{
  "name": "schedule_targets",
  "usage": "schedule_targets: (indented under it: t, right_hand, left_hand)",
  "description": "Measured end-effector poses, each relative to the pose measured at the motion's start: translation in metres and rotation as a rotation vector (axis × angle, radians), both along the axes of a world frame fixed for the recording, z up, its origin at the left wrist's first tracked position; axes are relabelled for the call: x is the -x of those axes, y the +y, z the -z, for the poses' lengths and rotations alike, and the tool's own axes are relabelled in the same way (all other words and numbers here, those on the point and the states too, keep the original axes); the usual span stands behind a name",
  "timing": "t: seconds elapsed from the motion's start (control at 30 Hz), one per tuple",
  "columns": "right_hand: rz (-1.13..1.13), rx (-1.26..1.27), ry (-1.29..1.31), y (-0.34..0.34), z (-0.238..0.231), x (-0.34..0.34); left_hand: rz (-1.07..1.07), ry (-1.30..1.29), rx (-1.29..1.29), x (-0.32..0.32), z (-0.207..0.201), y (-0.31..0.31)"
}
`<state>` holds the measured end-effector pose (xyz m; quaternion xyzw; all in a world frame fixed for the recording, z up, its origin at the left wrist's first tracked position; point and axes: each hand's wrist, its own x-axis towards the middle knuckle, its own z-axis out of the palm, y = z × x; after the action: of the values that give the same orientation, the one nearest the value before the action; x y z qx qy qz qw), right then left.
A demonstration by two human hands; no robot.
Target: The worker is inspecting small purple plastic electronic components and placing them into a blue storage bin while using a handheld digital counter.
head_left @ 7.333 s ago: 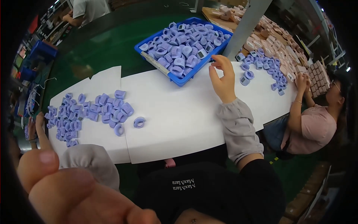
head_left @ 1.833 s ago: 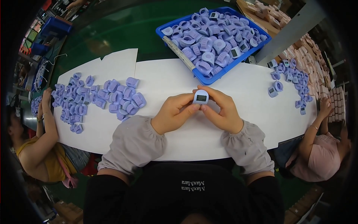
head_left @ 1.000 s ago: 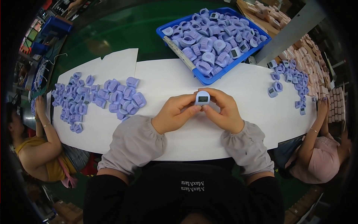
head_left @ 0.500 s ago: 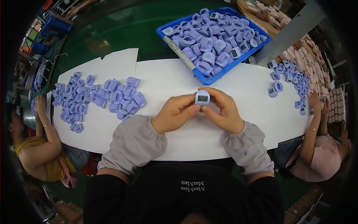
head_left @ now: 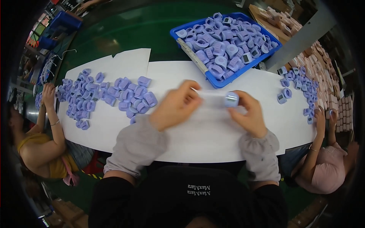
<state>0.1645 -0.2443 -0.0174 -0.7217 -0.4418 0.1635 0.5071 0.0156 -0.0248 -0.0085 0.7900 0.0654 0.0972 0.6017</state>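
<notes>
"From where are you watching?"

"From the wearer's head. I have the left fisheye of two, looking down past the dark shirt [head_left: 190, 184] onto the white tabletop [head_left: 205, 148]."

"How near?"

"Near enough that I get the left grip [head_left: 176, 107] and right grip [head_left: 250, 114] mid-picture, forearms [head_left: 137, 143] below them. The blue tray [head_left: 209, 77] lies farther off, and straight edges bow toward my rim."

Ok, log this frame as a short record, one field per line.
Right hand: holds lilac device between thumb and fingers
Left hand: apart from the device, fingers curled; blurred, grip unclear
Between hands: pale streak, too blurred to identify
Surface: white sheets
Container: blue tray heaped with lilac pieces, beyond right hand
Loose pieces: left cluster, right cluster
People nearby: person in yellow, far left; person in pink, far right
</notes>
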Motion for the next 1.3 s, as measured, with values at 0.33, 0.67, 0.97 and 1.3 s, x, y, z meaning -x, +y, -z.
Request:
schedule_targets:
  t: [0.33, 0.67, 0.97, 1.3]
  right_hand:
    - [0.631, -0.139, -0.612, -0.025, -0.043, -0.028]
    - [-0.201, 0.157, 0.337, 0.058, -0.027, 0.04]
    - [-0.17, -0.234, 0.007, 0.055, -0.006, 0.037]
    - [-0.185, -0.211, 0.107, 0.05, -0.007, 0.031]
  left_hand:
    - [-0.346, 0.219, -0.818, 0.024, -0.022, 0.085]
    - [-0.011, 0.069, 0.459, -0.004, -0.001, -0.001]
    - [0.041, -0.361, -0.003, -0.009, 0.011, -0.014]
    - [0.219, -0.128, 0.458, -0.003, 0.018, -0.014]
